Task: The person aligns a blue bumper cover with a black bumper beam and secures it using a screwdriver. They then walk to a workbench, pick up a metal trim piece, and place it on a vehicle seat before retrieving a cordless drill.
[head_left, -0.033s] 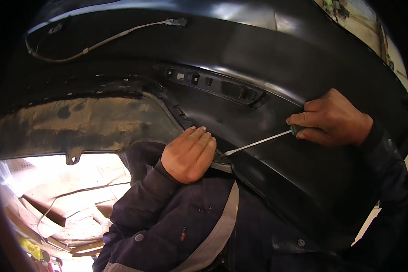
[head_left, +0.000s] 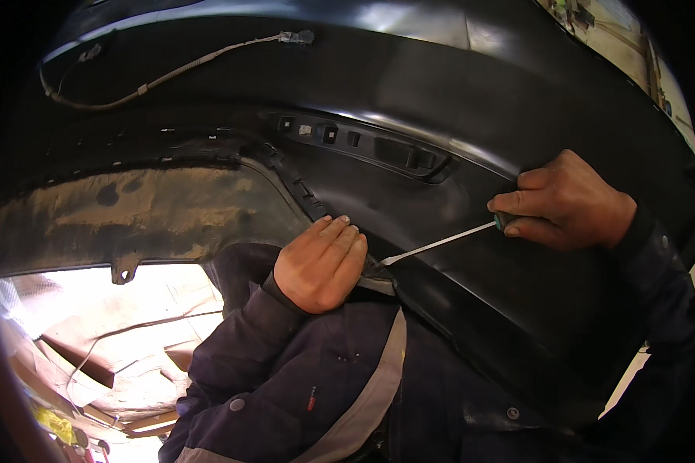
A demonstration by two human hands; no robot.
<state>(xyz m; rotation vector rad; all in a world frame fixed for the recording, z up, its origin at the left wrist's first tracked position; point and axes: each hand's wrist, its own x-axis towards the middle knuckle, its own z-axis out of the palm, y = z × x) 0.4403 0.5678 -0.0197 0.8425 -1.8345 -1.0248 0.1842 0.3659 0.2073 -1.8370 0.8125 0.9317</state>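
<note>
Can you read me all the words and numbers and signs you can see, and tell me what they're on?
Small red tag on the dark jacket: too small and blurred to read.
Screwdriver in the right hand: no writing I can make out.
Big black panel: no words or numbers I can read.
So there are none I can read.

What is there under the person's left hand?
The left hand lies across the clip-lined seam of the black bumper cover, which shows above it and again near the tip of the screwdriver. Whatever the hand covers cannot be seen.
</note>
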